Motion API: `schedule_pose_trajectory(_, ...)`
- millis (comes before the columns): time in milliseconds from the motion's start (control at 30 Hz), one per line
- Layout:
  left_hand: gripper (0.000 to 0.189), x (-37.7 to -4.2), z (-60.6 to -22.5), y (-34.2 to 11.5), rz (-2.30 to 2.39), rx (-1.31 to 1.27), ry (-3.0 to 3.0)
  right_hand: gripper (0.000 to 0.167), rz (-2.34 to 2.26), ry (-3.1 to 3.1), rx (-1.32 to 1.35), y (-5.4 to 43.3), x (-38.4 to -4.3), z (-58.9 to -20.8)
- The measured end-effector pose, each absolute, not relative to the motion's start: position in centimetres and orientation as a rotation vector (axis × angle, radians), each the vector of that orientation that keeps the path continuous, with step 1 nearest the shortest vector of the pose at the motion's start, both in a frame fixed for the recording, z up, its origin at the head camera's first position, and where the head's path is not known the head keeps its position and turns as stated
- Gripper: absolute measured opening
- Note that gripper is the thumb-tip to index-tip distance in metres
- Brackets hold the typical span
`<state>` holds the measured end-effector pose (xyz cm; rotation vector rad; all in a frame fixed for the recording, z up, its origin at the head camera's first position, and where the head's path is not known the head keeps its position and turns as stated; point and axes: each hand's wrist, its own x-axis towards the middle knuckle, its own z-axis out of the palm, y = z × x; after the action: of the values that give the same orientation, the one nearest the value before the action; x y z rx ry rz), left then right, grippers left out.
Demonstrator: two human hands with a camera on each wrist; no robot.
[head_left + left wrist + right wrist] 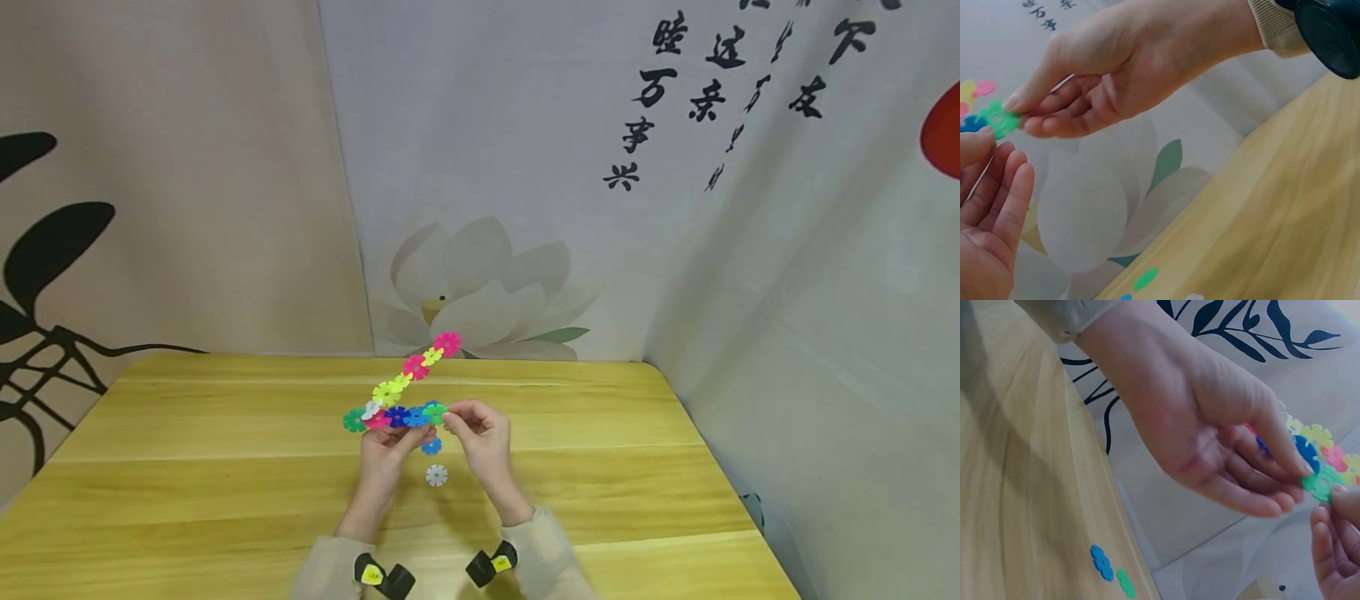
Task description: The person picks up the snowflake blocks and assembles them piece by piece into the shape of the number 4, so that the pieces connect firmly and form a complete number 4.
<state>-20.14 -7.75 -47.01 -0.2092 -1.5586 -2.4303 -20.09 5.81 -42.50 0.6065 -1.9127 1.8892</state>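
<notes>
A chain of interlocked notched plastic snowflake discs, in pink, yellow, white, green and blue, is held up over the table in the head view. My left hand (384, 457) pinches it from below near the blue discs (397, 417). Between the thumb and fingers of my right hand (483, 437) is a green snowflake disc (435, 413) at the chain's right end. Both thumbs are close together there, as the right wrist view shows on the green disc (1324, 485). From the left wrist view, the right hand (1100, 75) grips that disc's edge, beside the left hand (991, 231).
Loose discs lie on the wooden table (225, 483): a blue one (431, 447) and a white one (437, 476) below the hands. A loose green disc (1146, 279) shows in the left wrist view. Behind the table hangs a printed curtain (495, 167).
</notes>
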Motion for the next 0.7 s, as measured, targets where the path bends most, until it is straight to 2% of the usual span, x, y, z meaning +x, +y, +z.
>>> schedule_pose_trajectory(167, 0.029, -20.2, -46.9, -7.3, -2.425, -0.207, -1.504, 0.004, 1.919, -1.878, 0.598, 5.1, -20.0, -42.5)
schedule_pose_trajectory(400, 0.028, -20.1, -46.8, -7.7, -2.398, -0.160, -1.492, 0.007, 1.965, -1.911, 0.542, 4.8, -20.0, -42.7)
schedule_pose_trajectory(533, 0.030, -20.2, -46.7, -8.2, -2.391, -0.144, -1.496, 0.013, 1.962, -1.979, 0.460, 5.5, -22.0, -45.0)
schedule_pose_trajectory(700, 0.035, -20.2, -46.7, -8.9, -2.380, -0.126, -1.489, 0.011, 1.796, -2.206, 0.264, 6.7, -25.1, -48.5)
